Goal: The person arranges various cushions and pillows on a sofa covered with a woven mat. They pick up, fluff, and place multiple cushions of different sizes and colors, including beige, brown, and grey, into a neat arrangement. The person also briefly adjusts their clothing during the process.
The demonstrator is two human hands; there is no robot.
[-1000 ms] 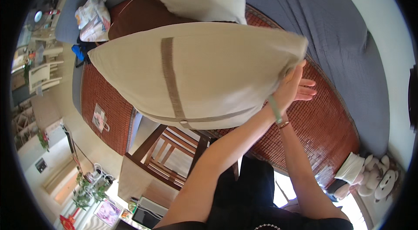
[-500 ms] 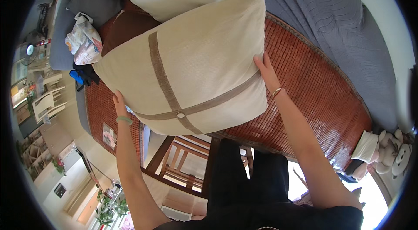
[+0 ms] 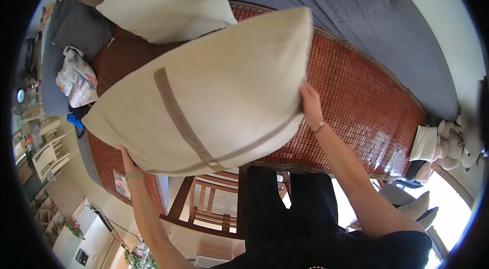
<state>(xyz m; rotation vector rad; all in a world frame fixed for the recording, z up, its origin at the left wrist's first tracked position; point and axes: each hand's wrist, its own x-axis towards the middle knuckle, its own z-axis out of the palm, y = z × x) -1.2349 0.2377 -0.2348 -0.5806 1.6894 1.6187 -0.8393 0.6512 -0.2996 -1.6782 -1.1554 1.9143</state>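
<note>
A large cream cushion (image 3: 224, 96) with crossed brown bands and a button is held up between my two hands, tilted over the sofa. My left hand (image 3: 130, 161) grips its lower left edge, fingers partly hidden behind the fabric. At the right edge, my right hand (image 3: 311, 103) is closed on the cushion, thumb on the near side. Behind it a plain white cushion (image 3: 168, 1) leans at the back left. A dark brown cushion (image 3: 125, 57) lies partly covered beneath them.
A reddish-brown beaded mat (image 3: 356, 101) covers the sofa seat, with a grey backrest (image 3: 326, 9) behind. At left are a grey cushion (image 3: 84, 29), a printed bag (image 3: 79, 78) and a blue item (image 3: 75, 120). Plush toys (image 3: 451, 141) sit at the far right; a wooden chair (image 3: 216, 197) stands nearby.
The banded cushion has come down and left in the view, tipping so its lower band is seen more edge-on. Both hands still hold it. The whole view has shifted.
</note>
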